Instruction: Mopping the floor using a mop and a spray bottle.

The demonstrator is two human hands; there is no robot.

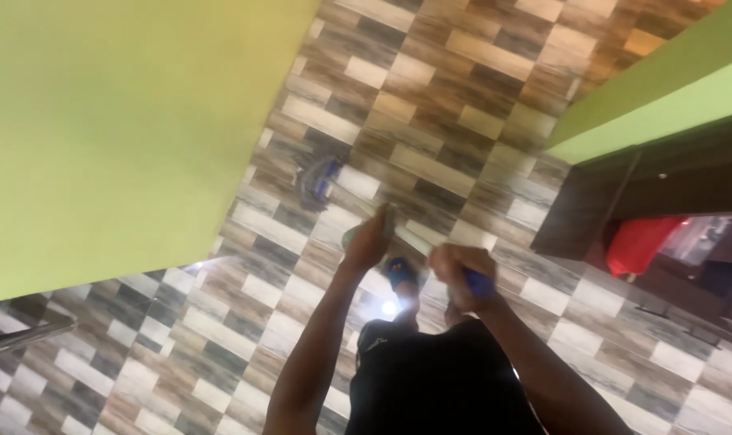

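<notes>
**Tiled floor, mop mid-room**

Wood-look tiles spread open around the mop head (319,182), which lies near the green wall's (124,129) edge. Left hand (371,239) and right hand (460,276) both have fingers wrapped around the pale handle (414,238).

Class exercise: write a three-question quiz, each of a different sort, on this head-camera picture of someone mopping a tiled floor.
1. True or false: both hands grip the mop handle.
2. Multiple choice: the mop head rests on A) carpet B) patterned tiled floor C) grass.
3. Fill in: the wall beside the mop is ___ in colour.

Key:
1. True: left hand further down the handle, right hand nearer the body.
2. B.
3. Yellow-green.
</notes>
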